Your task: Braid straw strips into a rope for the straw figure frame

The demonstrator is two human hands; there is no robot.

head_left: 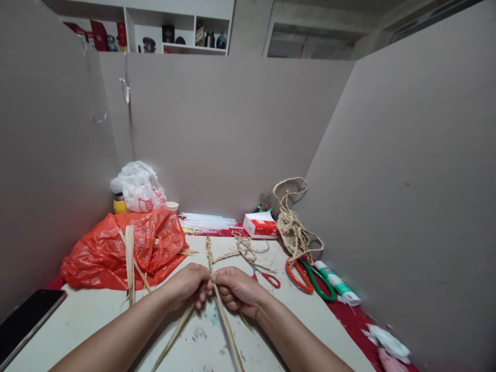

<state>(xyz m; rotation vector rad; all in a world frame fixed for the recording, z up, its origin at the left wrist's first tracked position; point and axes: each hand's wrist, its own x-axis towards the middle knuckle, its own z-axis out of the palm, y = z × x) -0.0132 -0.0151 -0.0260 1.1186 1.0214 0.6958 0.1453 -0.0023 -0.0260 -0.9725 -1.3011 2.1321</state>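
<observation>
A braided straw cord [209, 249] runs away from my two hands at the middle of the table. My left hand [189, 287] is closed on its near end, fingers curled. Pressed close beside it, my right hand [236, 289] pinches the same braid where the loose strands begin. One long pale strand [227, 325] hangs toward me from between the hands. Another strand [174, 336] trails down to the left from under my left hand. A short strand tip [246, 321] shows below my right hand. The fingertips partly hide the join.
Left lies a red plastic bag [96, 253] with dry straw strips [130, 258], near a phone [29, 320]. Beyond are loose braid [245, 247], red-handled scissors [271, 279], a coiled straw rope [290, 230], large shears handles [321, 284] and a red-white box [260, 226]. Grey partitions [228, 129] surround the table.
</observation>
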